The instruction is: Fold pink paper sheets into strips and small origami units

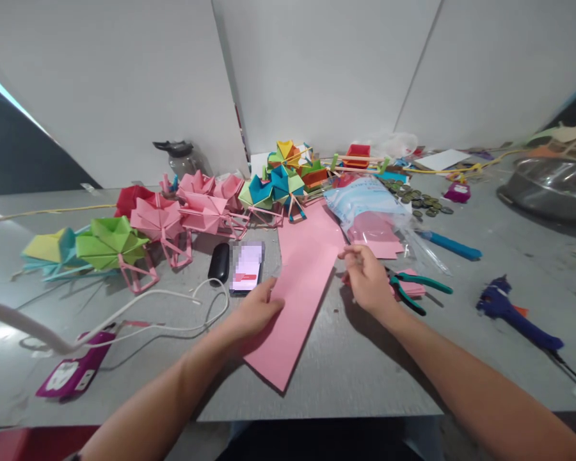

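A long pink paper sheet (297, 301) lies slanted across the middle of the grey table, its near corner close to the front edge. My left hand (256, 310) grips the sheet's left edge, thumb on top and the other fingers mostly hidden. At the sheet's right edge is my right hand (365, 275), its thumb and fingertips pinched together; whether they hold the paper's edge is too small to tell. More pink paper (312, 221) lies behind the sheet. Beside my right hand rest pliers with green handles (425, 280) on small pink pieces.
Folded paper figures (110, 243) line the back left. Nearer are a phone (247, 266), black case (219, 264), white cable (173, 328) and purple packet (77, 368). Rightward lie a plastic bag (369, 202), coins (425, 202), blue cutter (454, 246), glue gun (518, 317) and metal bowl (552, 192).
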{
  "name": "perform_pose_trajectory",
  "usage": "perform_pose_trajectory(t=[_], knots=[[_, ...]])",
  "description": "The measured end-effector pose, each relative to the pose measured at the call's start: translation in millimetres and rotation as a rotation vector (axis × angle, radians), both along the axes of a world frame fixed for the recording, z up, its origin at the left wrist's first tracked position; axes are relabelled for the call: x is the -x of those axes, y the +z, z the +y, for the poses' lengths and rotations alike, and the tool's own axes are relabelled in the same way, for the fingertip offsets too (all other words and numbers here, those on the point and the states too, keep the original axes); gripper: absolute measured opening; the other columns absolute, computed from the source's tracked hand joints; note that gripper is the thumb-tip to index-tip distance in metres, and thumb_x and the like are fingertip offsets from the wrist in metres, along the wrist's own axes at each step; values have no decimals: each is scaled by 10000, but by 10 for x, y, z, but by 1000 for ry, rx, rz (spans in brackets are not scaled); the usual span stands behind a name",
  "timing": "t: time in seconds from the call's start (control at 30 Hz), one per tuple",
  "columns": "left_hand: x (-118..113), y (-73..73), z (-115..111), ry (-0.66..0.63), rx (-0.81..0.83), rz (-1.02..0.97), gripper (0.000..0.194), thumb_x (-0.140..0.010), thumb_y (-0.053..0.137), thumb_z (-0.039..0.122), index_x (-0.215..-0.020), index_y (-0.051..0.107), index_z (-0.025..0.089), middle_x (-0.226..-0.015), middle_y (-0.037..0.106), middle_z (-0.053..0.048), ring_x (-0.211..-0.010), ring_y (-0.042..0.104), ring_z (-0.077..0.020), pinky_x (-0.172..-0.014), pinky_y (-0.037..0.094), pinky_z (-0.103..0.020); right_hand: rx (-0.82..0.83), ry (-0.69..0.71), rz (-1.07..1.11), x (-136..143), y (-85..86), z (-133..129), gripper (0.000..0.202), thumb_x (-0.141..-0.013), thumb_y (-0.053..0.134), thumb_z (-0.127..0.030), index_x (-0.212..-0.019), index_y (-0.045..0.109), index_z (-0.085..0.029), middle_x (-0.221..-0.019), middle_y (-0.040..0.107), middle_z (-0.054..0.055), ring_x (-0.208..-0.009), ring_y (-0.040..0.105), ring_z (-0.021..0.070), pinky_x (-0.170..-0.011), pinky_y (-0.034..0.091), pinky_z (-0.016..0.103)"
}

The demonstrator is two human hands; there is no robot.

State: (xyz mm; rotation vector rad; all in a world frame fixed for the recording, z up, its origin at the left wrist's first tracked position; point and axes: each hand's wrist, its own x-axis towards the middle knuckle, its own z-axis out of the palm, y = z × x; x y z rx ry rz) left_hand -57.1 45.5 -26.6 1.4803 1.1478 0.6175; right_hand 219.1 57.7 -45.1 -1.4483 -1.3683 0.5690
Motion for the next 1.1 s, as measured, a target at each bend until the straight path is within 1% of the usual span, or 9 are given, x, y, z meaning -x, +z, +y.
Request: perform_pose_trajectory(t=[0.07,0.13,0.23,0.3,0.4,0.53,0.63,0.87,1.1], knots=[[97,95,80,-34,-105,198,432,-871,577,215,-1287,675,151,-1145,783,-125,-996,728,-267,-866,574,-378,70,45,-483,-45,109,-57,187,-1033,546,-290,-1139,669,-196,-1100,767,139,-875,724,251,-744,493,346],[154,140,110,-89,-213,387,461,-892,538,195,-1338,650,162,-1136,785,-130,-1012,733,-282,-900,576,-406,239,83,-860,-65,210,-119,197,-994,552,-164,-1137,687,-175,-1086,763,166,-949,739,296,-754,467,359],[143,108,64,-133,-396,585,556,-930,484,162,-1482,549,159,-1278,756,-179,-1137,733,-316,-983,577,-458,432,134,-1114,-59,295,-176,313,-947,527,-50,-1198,682,-156,-1073,756,169,-940,745,312,-693,408,354],[92,67,4,-126,-541,687,589,-944,467,139,-1532,504,137,-1389,701,-215,-1251,697,-342,-1058,556,-505,454,168,-1120,-63,305,-174,373,-931,529,-22,-1249,670,-157,-1125,756,167,-973,742,308,-692,385,352],[11,41,-65,-172,-750,751,500,-1018,466,190,-1510,545,147,-1489,625,-221,-1373,613,-375,-1130,509,-572,460,209,-1032,-101,288,-132,234,-1021,551,-140,-1200,697,-172,-1113,771,152,-992,735,297,-711,379,354],[-56,19,-76,-482,-904,643,363,-1086,554,348,-1417,642,229,-1601,559,-156,-1522,485,-361,-1219,439,-561,518,188,-1017,-135,285,-105,175,-1046,608,-288,-1000,744,-188,-1018,792,144,-905,735,292,-688,364,357],[-86,-40,-64,-582,-908,628,311,-1075,614,346,-1359,680,236,-1560,594,-140,-1517,493,-351,-1250,395,-560,450,207,-942,-68,280,-152,142,-1014,667,-301,-981,769,-209,-1009,800,116,-890,727,273,-702,390,346],[-103,-65,-50,-582,-872,607,276,-1081,626,349,-1330,703,260,-1467,640,-132,-1418,565,-323,-1229,396,-545,206,507,-703,262,159,-368,231,-1071,561,-173,-1009,782,-196,-1019,795,86,-935,716,208,-819,461,321],[-96,-63,-35,-586,-823,560,276,-1063,650,346,-1310,733,254,-1468,639,-147,-1414,558,-346,-1235,378,-566,147,451,-792,320,9,-352,270,-1045,554,-162,-898,778,-194,-894,771,82,-830,694,217,-750,442,339]])
